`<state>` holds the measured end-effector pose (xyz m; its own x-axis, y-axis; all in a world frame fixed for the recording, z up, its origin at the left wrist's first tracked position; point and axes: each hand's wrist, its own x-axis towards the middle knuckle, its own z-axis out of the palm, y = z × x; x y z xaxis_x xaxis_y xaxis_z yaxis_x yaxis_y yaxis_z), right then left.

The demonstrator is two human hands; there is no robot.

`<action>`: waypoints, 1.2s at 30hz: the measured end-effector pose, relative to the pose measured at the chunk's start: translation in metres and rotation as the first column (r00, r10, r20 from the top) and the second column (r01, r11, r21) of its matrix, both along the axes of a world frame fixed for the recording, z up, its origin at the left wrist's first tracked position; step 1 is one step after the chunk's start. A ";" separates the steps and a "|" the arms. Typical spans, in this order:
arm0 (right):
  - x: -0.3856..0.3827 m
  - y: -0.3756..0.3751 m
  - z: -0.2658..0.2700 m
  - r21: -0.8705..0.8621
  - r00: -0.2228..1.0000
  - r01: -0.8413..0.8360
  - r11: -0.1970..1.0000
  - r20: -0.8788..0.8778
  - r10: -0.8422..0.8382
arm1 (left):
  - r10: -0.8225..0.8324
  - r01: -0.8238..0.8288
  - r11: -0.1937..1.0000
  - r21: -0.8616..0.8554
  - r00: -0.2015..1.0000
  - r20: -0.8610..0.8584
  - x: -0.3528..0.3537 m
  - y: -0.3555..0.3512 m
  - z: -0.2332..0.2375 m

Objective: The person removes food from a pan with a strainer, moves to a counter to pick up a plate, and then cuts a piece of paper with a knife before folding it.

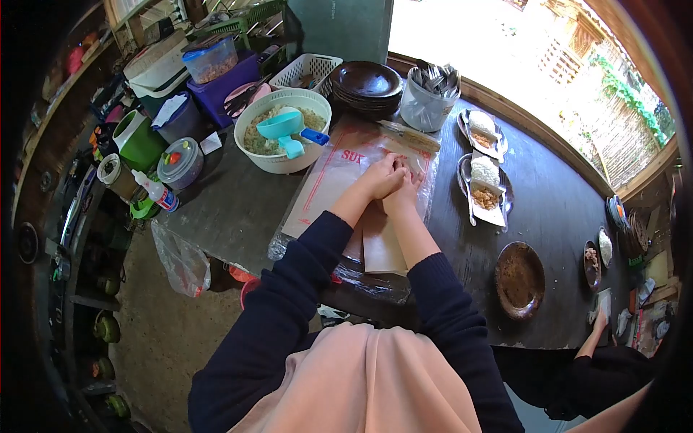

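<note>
Both my hands meet over a stack of brown wrapping paper (328, 184) with red print, lying in clear plastic on the dark table. My left hand (382, 177) is closed, its fingers against the other hand. Beside it my right hand (404, 193) is closed too, fingers bent inward. Whatever lies between the fingers is hidden. Below my wrists a narrower piece of brown paper (384, 245) lies on the stack. Just left of the stack stands a white tub (283, 162) of pale food, with a turquoise scoop (280, 126) and a blue handle on top.
Behind the paper are stacked brown plates (367, 78) and a clear container of cutlery (430, 105). To the right sit two plates of rice and food (485, 180) and a bare brown plate (520, 280). Another person's hand (599, 322) is at the far right. A squeeze bottle (155, 189) stands left.
</note>
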<state>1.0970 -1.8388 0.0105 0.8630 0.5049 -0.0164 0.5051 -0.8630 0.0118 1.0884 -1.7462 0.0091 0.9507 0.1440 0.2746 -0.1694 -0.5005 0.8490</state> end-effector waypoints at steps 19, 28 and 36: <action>-0.040 -0.039 0.007 0.121 0.993 -0.052 0.991 -0.095 0.064 | 0.071 -0.013 0.933 0.359 0.986 -0.148 0.001 -0.011 -0.009; -0.071 -0.064 0.004 0.108 0.992 -0.111 0.988 -0.042 0.116 | 0.098 -0.047 0.885 0.463 0.991 -0.086 -0.004 -0.015 -0.010; -0.088 -0.061 0.000 0.216 0.995 -0.067 0.974 -0.060 0.082 | 0.128 -0.083 0.820 0.566 0.991 -0.041 -0.007 -0.019 -0.014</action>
<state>1.0085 -1.8996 0.0104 0.8233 0.5661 0.0415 0.5614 -0.8016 -0.2055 1.0810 -1.7653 -0.0045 0.9593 0.0868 0.2686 -0.0364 -0.9055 0.4228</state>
